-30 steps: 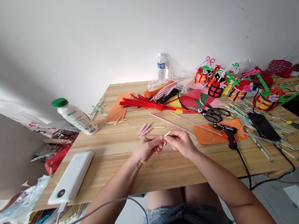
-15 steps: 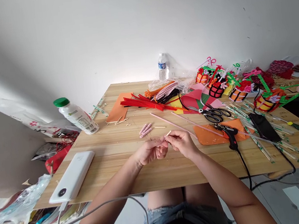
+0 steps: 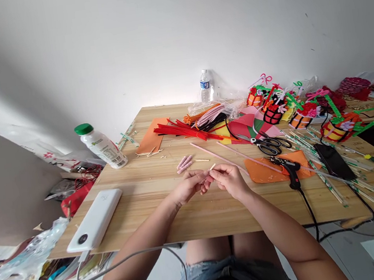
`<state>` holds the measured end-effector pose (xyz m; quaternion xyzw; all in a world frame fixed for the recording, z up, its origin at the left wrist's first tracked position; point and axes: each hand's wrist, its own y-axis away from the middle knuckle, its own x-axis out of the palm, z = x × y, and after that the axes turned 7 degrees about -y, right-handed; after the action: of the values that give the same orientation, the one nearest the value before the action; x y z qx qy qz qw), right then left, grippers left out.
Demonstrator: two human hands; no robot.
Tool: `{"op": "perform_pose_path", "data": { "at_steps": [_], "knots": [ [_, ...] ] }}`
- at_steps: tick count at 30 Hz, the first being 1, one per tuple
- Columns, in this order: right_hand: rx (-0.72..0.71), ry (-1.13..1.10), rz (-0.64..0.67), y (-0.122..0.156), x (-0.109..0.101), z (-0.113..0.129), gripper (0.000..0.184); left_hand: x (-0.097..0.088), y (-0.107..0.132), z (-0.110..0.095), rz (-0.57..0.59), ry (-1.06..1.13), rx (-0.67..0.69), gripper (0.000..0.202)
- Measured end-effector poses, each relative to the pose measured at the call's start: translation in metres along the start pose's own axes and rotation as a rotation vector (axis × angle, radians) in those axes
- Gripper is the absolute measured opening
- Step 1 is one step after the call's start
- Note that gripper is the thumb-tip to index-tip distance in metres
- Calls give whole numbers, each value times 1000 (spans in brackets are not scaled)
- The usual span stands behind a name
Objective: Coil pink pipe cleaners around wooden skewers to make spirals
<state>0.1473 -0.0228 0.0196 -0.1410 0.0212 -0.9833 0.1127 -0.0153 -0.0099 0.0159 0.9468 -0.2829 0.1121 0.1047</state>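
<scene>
stick (image 3: pixel 212 167) | tip points far-right | pinched: left hand (image 3: pixel 188 187), right hand (image 3: pixel 230 179)

Your worktop (image 3: pixel 198 217) carries a white power bank (image 3: pixel 95 220) at left, a green-capped bottle (image 3: pixel 102 145) behind it, scissors (image 3: pixel 270 144) and a black glue gun (image 3: pixel 291 172) at right.

Two hands (image 3: pixel 190 187), one stick (image 3: pixel 212 167) between them. Three pink coils (image 3: pixel 185 162), two long pink stems (image 3: pixel 217 155), two bottles (image 3: pixel 101 145), one pair of scissors (image 3: pixel 271 145), one glue gun (image 3: pixel 291 172), one phone (image 3: pixel 332 161), one power bank (image 3: pixel 94 219).
</scene>
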Motion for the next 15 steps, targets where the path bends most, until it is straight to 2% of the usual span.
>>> {"op": "perform_pose_path", "data": {
  "at_steps": [3, 6, 15],
  "knots": [
    [7, -9, -6, 1, 1, 2, 27, 1, 0, -2, 58, 62, -21, 38],
    [17, -5, -7, 2, 2, 4, 28, 2, 0, -4, 59, 81, -49, 35],
    [0, 12, -15, 1, 1, 0, 29, -3, -1, 1, -131, -39, 28, 29]
  ]
}}
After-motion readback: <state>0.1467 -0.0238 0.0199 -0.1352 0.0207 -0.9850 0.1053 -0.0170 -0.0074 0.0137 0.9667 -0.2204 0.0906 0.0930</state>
